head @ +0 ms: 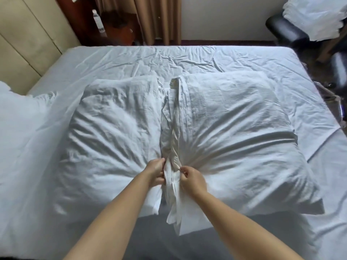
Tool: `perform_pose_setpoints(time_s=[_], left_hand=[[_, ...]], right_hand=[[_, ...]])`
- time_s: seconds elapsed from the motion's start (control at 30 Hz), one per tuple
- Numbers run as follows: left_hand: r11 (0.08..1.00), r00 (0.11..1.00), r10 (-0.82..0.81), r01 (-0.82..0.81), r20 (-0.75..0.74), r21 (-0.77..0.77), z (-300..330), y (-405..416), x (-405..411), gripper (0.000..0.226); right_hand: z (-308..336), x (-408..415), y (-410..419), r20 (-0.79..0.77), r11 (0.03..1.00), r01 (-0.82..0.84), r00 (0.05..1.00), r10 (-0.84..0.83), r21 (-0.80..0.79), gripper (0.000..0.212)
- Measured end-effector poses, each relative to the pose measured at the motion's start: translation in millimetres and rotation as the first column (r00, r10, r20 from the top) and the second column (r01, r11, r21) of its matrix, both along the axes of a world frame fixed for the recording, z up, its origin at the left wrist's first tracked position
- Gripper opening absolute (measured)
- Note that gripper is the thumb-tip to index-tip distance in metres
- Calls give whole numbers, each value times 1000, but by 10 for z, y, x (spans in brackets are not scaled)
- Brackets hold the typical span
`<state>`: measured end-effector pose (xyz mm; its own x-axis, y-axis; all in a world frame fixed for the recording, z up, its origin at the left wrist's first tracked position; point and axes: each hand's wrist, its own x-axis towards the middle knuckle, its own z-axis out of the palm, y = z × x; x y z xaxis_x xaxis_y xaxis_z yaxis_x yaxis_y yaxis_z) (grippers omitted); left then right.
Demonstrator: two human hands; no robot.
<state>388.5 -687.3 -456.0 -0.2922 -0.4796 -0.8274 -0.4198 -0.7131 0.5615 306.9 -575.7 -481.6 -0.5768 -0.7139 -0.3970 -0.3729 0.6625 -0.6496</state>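
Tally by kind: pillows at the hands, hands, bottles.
White pillows: 2
Hands, each with a grip on the pillowcase hems: 2
Clear bottle on the nightstand: 1
Total: 5

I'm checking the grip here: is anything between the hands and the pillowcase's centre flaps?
Nothing visible is in the way. The left hand grips the left edge and the right hand pinches the right edge of the pillowcase flaps, with the fingers directly on the fabric.
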Motion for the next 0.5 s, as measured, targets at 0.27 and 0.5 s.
perform_pose_setpoints(time_s=[0.27,0.5], left_hand=[[808,937,-53,244,346,-536,361,-668,1062,28],[468,539,-261,796,800,-384,85,-1058,2073,54]], right_hand=[[456,592,-763,-141,976,-209,970,200,-54,39],[368,1317,-1287,-278,854,-514,811,515,83,52]])
